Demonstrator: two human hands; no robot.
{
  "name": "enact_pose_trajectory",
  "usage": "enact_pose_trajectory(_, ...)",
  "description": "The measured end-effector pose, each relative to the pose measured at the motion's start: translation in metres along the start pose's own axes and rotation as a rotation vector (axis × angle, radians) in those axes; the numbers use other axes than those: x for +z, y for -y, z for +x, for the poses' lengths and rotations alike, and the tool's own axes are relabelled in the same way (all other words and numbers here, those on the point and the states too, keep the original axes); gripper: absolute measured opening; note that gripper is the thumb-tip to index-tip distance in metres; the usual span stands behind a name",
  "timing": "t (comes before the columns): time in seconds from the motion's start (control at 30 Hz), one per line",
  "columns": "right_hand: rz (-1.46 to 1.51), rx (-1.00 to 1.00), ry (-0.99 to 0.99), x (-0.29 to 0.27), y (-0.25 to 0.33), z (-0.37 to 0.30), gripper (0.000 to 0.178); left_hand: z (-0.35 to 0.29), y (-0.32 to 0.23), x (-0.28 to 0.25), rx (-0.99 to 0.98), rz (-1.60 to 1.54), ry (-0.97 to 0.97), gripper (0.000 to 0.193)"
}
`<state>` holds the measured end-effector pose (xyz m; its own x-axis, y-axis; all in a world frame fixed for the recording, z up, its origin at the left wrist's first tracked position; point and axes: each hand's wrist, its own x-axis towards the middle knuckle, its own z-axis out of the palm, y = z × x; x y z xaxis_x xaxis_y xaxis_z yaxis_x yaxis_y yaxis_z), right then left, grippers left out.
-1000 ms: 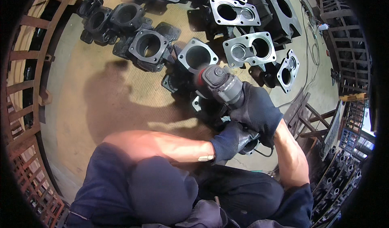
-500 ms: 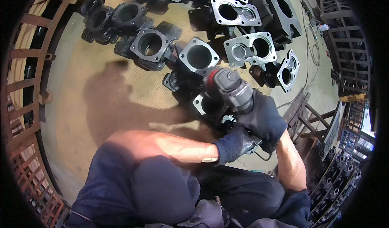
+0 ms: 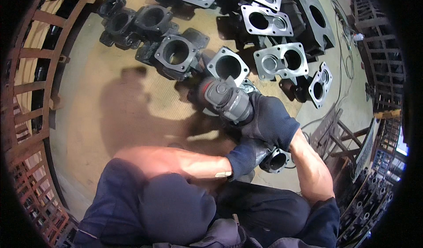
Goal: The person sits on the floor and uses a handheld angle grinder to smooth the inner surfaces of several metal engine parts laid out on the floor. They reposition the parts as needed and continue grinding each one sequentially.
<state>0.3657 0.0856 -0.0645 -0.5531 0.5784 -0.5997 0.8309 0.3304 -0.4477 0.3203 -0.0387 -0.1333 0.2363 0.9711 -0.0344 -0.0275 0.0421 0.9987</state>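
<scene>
My right hand (image 3: 275,119), in a dark glove, is wrapped round the body of a grey angle grinder (image 3: 231,101) with a red ring near its head. The grinder's head points away to the left, and its working end is blurred. Below and close against it, my left hand (image 3: 247,157), gloved too, grips a dark metal casting; its fingers are partly hidden. The casting's small round flange (image 3: 285,161) shows right of that hand. Most of its body lies hidden under the grinder and my gloves. Just beyond the grinder stands another casting with a bright square flange (image 3: 213,65).
Several dark castings (image 3: 176,54) stand on the tan floor sheet (image 3: 88,80) ahead and to the left. Others with machined oval faces (image 3: 264,74) are at the right. Cables (image 3: 346,63) run along the floor. Rusty metal racks (image 3: 35,87) flank both sides.
The grinder and my right hand have shifted left. The casting under them has turned, bringing a round flange out beside my left hand. My view has swung slightly left.
</scene>
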Motion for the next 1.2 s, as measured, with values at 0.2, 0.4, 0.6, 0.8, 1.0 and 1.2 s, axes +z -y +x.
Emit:
enact_pose_trajectory(0.2, 0.168, 0.036, -0.202, -0.017, 0.000, 0.018, 0.047, 0.039, 0.008, 0.000, -0.216, -0.444, -0.236, 0.022)
enact_pose_trajectory(0.4, 0.118, 0.040, -0.288, -0.034, -0.025, 0.036, 0.047, 0.070, -0.006, -0.020, -0.256, -0.461, -0.063, 0.019)
enact_pose_trajectory(0.6, 0.162, -0.013, -0.161, -0.022, -0.018, 0.025, 0.049, 0.049, 0.019, 0.008, -0.277, -0.525, -0.100, 0.031)
enact_pose_trajectory(0.8, 0.045, 0.087, -0.149, -0.016, -0.014, 0.003, 0.055, 0.031, -0.014, 0.004, -0.319, -0.250, 0.020, 0.024)
enact_pose_trajectory(1.0, 0.135, 0.062, -0.253, -0.008, -0.045, -0.023, 0.048, 0.037, 0.015, 0.051, -0.097, -0.247, -0.016, 0.019)
enact_pose_trajectory(1.2, 0.120, 0.037, -0.263, -0.029, -0.025, 0.014, 0.046, 0.059, 0.004, 0.006, -0.220, -0.361, -0.088, 0.015)
